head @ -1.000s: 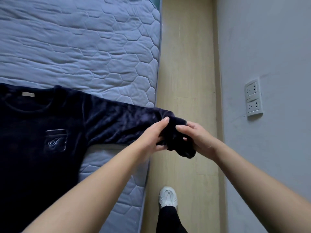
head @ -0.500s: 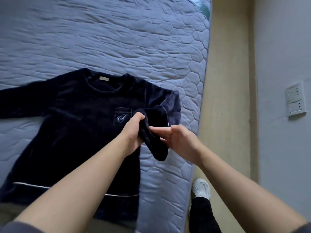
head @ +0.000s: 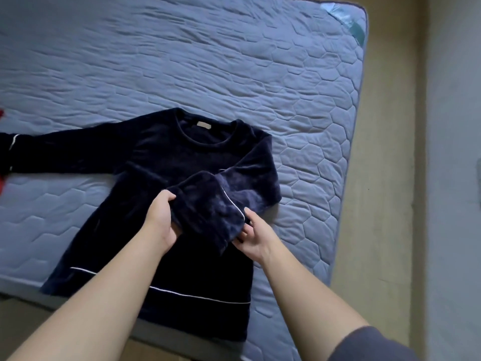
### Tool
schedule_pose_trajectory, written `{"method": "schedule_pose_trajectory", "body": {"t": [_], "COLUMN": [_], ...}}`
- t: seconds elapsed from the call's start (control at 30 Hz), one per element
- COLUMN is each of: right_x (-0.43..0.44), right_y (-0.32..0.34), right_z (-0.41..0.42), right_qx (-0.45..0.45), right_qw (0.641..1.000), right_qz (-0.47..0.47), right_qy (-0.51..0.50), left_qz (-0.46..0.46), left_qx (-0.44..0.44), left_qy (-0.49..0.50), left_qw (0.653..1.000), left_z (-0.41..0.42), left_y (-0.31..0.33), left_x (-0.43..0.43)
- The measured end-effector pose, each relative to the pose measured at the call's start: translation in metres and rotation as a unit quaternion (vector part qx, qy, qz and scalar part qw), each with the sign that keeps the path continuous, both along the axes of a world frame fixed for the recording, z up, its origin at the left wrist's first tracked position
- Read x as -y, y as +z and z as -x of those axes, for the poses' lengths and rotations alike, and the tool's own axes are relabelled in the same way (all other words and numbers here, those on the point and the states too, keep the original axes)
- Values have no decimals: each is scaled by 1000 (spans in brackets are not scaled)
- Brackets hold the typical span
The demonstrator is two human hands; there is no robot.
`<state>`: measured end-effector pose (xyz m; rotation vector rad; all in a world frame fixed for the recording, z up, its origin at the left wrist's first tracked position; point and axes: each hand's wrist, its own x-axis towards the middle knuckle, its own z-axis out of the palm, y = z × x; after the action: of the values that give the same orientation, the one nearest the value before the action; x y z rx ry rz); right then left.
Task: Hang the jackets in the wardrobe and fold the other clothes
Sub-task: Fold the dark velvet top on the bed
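Observation:
A dark navy velvet sweater (head: 169,162) with thin white piping lies flat, front up, on the blue-grey quilted mattress (head: 234,61). Its right sleeve (head: 213,204) is folded inward across the chest. My left hand (head: 162,217) grips the left edge of that sleeve's cuff. My right hand (head: 253,235) pinches the cuff's right edge near the white piping. The other sleeve (head: 65,149) stretches out to the left across the mattress.
A bit of red fabric (head: 2,178) shows at the far left edge. The mattress ends on the right at a strip of wooden floor (head: 382,178), with a grey wall (head: 455,152) beyond. The near mattress edge runs under my forearms.
Both hands carried the right sleeve from beyond the mattress edge inward over the sweater's chest. The view swung left, so the wall socket and my shoe have left the frame.

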<state>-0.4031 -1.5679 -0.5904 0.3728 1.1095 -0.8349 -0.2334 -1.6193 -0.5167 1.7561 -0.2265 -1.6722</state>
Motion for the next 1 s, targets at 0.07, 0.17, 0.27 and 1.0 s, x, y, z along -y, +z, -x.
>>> {"method": "schedule_pose_trajectory", "body": {"t": [0.07,0.17,0.27,1.0], "right_x": [11,20,17,101], "right_y": [-7,-21,-49,-181], "right_z": [-24,-72,-130,34], "right_qx": [-15,-38,-35,-640], "right_qw": [1000,998,995,704], "right_qz": [3,1,0,91], "right_qy": [24,59,97,295], "left_qz": [-1,1,-26,228], "left_qx": [6,35,146,632], "left_qy": [24,57,43,-584], "left_qw": [1000,998,988,455], "left_z": [-25,-80,-139,-63], "left_y": [-13,-41,-79,-254], "left_x": [4,16,26,10]}}
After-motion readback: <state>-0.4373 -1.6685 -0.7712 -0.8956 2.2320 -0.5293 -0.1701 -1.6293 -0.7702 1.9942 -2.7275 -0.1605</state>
